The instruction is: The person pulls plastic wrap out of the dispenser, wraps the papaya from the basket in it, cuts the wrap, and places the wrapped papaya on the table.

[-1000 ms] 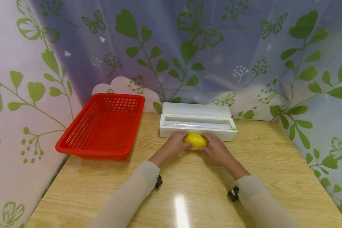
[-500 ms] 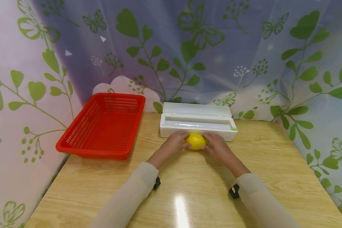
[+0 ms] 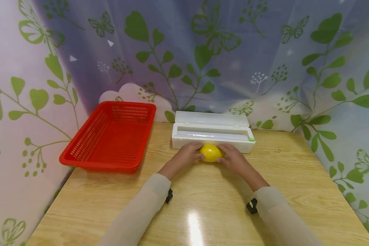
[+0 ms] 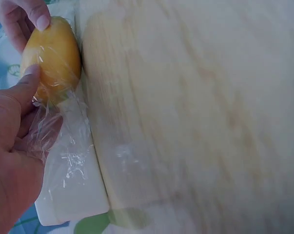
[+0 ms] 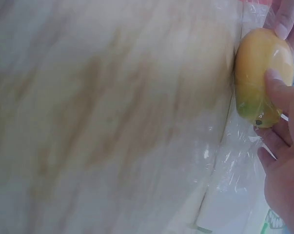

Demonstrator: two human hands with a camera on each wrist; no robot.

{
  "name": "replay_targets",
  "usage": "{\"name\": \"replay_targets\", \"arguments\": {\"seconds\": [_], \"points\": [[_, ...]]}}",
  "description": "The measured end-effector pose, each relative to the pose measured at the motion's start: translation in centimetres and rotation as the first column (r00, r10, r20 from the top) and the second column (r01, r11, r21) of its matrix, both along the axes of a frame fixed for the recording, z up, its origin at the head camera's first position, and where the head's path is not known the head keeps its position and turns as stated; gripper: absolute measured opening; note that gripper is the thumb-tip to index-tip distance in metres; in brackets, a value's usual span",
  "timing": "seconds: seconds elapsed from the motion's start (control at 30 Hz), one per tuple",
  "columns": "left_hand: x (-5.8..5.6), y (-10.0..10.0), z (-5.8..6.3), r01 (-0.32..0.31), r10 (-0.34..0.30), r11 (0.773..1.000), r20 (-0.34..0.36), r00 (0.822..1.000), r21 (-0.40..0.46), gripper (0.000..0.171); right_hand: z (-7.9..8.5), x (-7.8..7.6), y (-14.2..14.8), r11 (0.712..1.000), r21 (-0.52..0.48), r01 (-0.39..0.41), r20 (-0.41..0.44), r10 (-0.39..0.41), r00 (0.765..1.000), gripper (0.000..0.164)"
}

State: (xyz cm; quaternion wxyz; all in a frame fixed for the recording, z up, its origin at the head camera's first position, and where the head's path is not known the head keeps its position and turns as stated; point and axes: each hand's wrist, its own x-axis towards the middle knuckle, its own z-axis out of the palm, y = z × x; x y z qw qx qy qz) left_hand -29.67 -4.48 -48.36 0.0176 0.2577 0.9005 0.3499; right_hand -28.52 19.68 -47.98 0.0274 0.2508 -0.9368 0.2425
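A yellow mango [image 3: 210, 153], greenish at its stem end in the right wrist view, is held between both hands just in front of the white cling film dispenser [image 3: 213, 141]. The left hand [image 3: 187, 156] grips its left end, thumb on the near side. At the stem end the right hand [image 3: 234, 160] holds it the same way. Clear cling film [image 4: 71, 161] lies over the mango and spreads loosely past the left hand in the left wrist view. More wrinkled film [image 5: 229, 156] shows beside the right hand. The fingers behind the mango are partly hidden.
A red plastic basket [image 3: 138, 155] stands on the wooden table [image 3: 227, 212] at the left. The dispenser's lid [image 3: 212, 119] is raised at the back, and a film roll [image 3: 212, 134] lies inside. A patterned curtain hangs behind.
The mango has turned slightly in the hands. The left thumb has slid left off its front, so more of the mango shows. Basket and dispenser stay in place.
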Motion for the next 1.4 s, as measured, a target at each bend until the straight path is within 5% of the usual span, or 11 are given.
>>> {"name": "replay_targets", "arguments": {"seconds": [0.23,0.47,0.73,0.87,1.4], "points": [[-0.4,-0.2,-0.5,0.0,-0.002,0.998,0.025,1.0,0.059,0.053,-0.3,-0.2,0.3,0.995,-0.09,0.031,0.097,-0.023,0.995,0.058],[-0.3,0.0,0.1,-0.006,0.003,0.999,0.071,0.997,0.035,0.055,-0.1,0.1,0.3,1.0,-0.017,0.018,0.011,-0.018,1.0,0.059],[0.1,0.4,0.3,-0.039,0.04,0.998,0.013,0.999,-0.045,0.058,-0.2,0.0,0.1,0.998,0.064,0.009,-0.022,-0.008,1.0,0.061],[0.3,0.4,0.8,-0.046,0.044,0.996,-0.031,0.999,-0.079,0.057,-0.2,0.0,0.1,0.998,0.057,0.002,-0.036,0.0,0.999,0.063],[1.0,0.5,1.8,-0.024,0.022,0.997,-0.03,0.999,-0.072,0.053,0.5,0.8,0.7,0.999,0.018,-0.027,-0.041,0.027,0.999,0.063]]}}
